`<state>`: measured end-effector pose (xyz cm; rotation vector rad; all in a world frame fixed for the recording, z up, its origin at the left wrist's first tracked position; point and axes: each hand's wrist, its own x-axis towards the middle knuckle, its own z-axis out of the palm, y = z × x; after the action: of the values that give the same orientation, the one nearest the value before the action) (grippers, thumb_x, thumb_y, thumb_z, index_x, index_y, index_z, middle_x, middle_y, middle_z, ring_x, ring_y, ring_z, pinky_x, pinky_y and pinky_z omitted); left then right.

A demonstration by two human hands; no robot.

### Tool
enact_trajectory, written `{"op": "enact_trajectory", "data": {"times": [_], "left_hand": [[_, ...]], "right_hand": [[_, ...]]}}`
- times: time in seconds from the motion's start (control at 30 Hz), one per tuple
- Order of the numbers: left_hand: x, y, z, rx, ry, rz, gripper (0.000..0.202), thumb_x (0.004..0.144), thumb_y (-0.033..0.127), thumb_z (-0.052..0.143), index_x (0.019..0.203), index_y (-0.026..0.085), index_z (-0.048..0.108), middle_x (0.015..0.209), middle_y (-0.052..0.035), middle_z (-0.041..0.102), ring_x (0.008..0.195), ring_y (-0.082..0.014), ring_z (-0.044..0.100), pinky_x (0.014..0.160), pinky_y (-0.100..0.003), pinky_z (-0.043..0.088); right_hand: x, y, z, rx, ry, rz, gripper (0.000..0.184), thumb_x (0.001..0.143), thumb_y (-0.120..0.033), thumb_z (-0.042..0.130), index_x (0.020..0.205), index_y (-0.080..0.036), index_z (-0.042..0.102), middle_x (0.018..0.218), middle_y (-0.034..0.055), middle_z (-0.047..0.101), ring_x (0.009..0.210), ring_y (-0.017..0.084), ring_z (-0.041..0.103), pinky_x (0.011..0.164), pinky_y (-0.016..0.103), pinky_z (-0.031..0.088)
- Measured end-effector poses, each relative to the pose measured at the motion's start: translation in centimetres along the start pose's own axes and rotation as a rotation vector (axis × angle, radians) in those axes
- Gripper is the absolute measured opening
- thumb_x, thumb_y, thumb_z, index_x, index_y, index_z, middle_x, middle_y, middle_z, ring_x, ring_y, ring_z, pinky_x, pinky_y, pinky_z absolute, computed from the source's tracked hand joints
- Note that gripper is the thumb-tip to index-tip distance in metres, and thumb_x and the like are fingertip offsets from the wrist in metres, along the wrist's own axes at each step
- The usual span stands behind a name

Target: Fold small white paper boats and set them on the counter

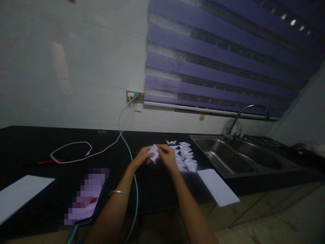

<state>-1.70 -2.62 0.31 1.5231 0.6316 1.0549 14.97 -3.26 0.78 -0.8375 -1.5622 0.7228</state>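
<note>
A small folded piece of white paper [153, 151] is held up between both hands above the dark counter. My left hand [143, 156] grips its left side, the thumb lying across the front. On the upper right edge, the fingers of my right hand [166, 155] pinch the same paper. Its far side and some fingertips are hidden. Just right of my right hand, several folded white paper boats [186, 156] stand close together in rows. A flat white sheet [217, 187] lies beyond them, jutting over the counter's front edge.
A phone [87, 200] with a lit screen and a white paper stack [22, 193] lie at the left. A teal cable [134, 169] runs from the wall socket past my left arm. A white cable [73, 162] loops near a red pen [50, 162]. The steel sink [228, 157] is at right.
</note>
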Motion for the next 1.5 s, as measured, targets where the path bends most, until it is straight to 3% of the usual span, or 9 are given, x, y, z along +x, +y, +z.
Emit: {"op": "enact_trajectory", "data": {"times": [0.27, 0.5, 0.7, 0.83, 1.0, 1.17, 1.3, 1.5], "left_hand": [[0.3, -0.3, -0.2, -0.028, 0.059, -0.042, 0.042, 0.073, 0.034, 0.067, 0.106, 0.009, 0.063, 0.076, -0.0063, 0.066, 0.051, -0.0104, 0.057, 0.043, -0.018, 0.037], [-0.2, 0.8, 0.4, -0.023, 0.098, -0.113, 0.039, 0.072, 0.032, 0.067, 0.105, 0.012, 0.065, 0.081, -0.0063, 0.066, 0.055, -0.0103, 0.056, 0.046, -0.018, 0.039], [-0.5, 1.5, 0.6, -0.048, 0.071, -0.132, 0.039, 0.073, 0.032, 0.067, 0.107, 0.013, 0.065, 0.081, -0.0068, 0.067, 0.057, -0.0108, 0.055, 0.048, -0.019, 0.037], [-0.5, 1.5, 0.7, -0.060, 0.061, -0.134, 0.041, 0.074, 0.036, 0.068, 0.109, 0.014, 0.064, 0.083, -0.0066, 0.066, 0.057, -0.0100, 0.054, 0.048, -0.019, 0.036], [-0.3, 0.7, 0.5, -0.077, 0.037, -0.112, 0.044, 0.079, 0.043, 0.063, 0.113, 0.015, 0.061, 0.084, -0.0066, 0.064, 0.059, -0.0100, 0.056, 0.049, -0.019, 0.039], [-0.1, 0.3, 0.4, -0.009, 0.039, -0.107, 0.047, 0.083, 0.050, 0.057, 0.111, 0.012, 0.060, 0.080, -0.0072, 0.065, 0.055, -0.0110, 0.057, 0.045, -0.018, 0.037], [0.0, 0.2, 0.4, 0.019, 0.019, -0.076, 0.048, 0.085, 0.053, 0.051, 0.105, 0.011, 0.060, 0.075, -0.0068, 0.064, 0.052, -0.0111, 0.056, 0.042, -0.018, 0.036], [0.2, -0.6, 0.2, 0.059, 0.012, -0.026, 0.045, 0.085, 0.052, 0.052, 0.111, 0.014, 0.055, 0.078, -0.0045, 0.062, 0.054, -0.0105, 0.056, 0.042, -0.017, 0.036]], "right_hand": [[0.0, -0.4, 0.1, -0.125, -0.001, -0.133, 0.024, 0.082, -0.026, 0.058, 0.102, -0.022, 0.071, 0.102, 0.0068, 0.070, 0.095, 0.021, 0.063, 0.087, 0.036, 0.049], [0.3, 1.1, 0.2, -0.031, 0.013, 0.055, 0.015, 0.075, -0.028, 0.063, 0.088, -0.020, 0.065, 0.080, 0.0028, 0.067, 0.067, 0.017, 0.062, 0.061, 0.029, 0.052], [0.4, 1.2, 0.0, 0.158, -0.045, 0.100, 0.017, 0.074, -0.033, 0.065, 0.080, -0.019, 0.061, 0.080, 0.0027, 0.065, 0.057, 0.015, 0.060, 0.053, 0.026, 0.049], [0.4, 1.3, -0.3, 0.184, -0.036, 0.113, 0.018, 0.073, -0.035, 0.066, 0.079, -0.019, 0.060, 0.086, 0.0045, 0.066, 0.057, 0.015, 0.061, 0.054, 0.027, 0.049], [0.6, 1.4, -0.6, 0.047, 0.038, 0.071, 0.016, 0.072, -0.031, 0.065, 0.082, -0.018, 0.064, 0.085, 0.0050, 0.067, 0.070, 0.017, 0.062, 0.062, 0.028, 0.049], [0.5, 1.2, -0.4, 0.127, 0.008, 0.187, 0.020, 0.071, -0.027, 0.064, 0.088, -0.018, 0.061, 0.072, 0.0015, 0.064, 0.056, 0.016, 0.059, 0.054, 0.027, 0.047], [0.3, 0.8, -0.4, 0.223, -0.045, 0.293, 0.020, 0.070, -0.029, 0.064, 0.086, -0.019, 0.058, 0.076, 0.0005, 0.063, 0.054, 0.014, 0.059, 0.051, 0.027, 0.049], [0.3, 0.8, -0.7, 0.202, -0.033, 0.269, 0.017, 0.069, -0.024, 0.060, 0.086, -0.019, 0.059, 0.079, 0.0001, 0.061, 0.057, 0.013, 0.058, 0.051, 0.026, 0.049]]}}
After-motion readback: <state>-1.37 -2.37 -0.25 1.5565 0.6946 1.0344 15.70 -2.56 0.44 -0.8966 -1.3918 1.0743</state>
